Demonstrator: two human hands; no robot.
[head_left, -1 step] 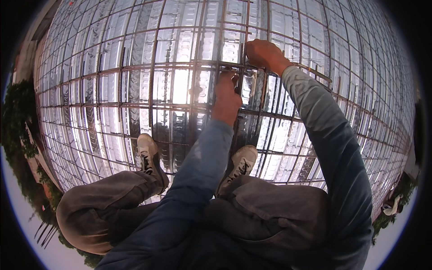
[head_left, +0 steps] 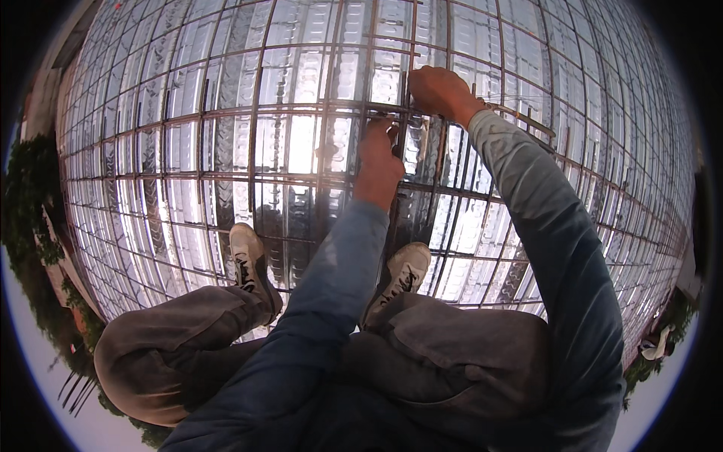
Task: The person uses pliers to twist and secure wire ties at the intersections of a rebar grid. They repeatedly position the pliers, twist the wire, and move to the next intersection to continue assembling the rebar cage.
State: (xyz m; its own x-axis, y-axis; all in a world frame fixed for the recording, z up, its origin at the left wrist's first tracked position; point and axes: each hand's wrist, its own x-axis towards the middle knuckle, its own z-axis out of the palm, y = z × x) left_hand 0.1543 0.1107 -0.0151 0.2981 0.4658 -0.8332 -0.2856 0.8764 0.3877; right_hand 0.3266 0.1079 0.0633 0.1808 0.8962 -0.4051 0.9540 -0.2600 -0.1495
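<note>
Several brown steel reinforcing bars cross in a grid [head_left: 226, 113] over shiny ribbed metal decking [head_left: 305, 143]. My left hand [head_left: 380, 162] is low at a bar crossing, its fingers curled together; whatever they pinch is hidden. Just beyond it and to the right, my right hand [head_left: 440, 92] is closed in a fist beside a lengthwise bar. What sits inside that fist does not show. Thin wires [head_left: 520, 102] and a brownish curved rod [head_left: 527, 120] stick out to the right of its wrist; I cannot tell whether the hand holds them.
My two light shoes [head_left: 248, 252] rest among the bars, knees bent on either side of my left arm. The grid spreads far to both sides and ahead. Trees [head_left: 34, 188] stand past the left edge, and a pale object [head_left: 657, 345] lies beyond the right edge.
My right hand and forearm have shifted very slightly to the left. My left hand stays at the same crossing.
</note>
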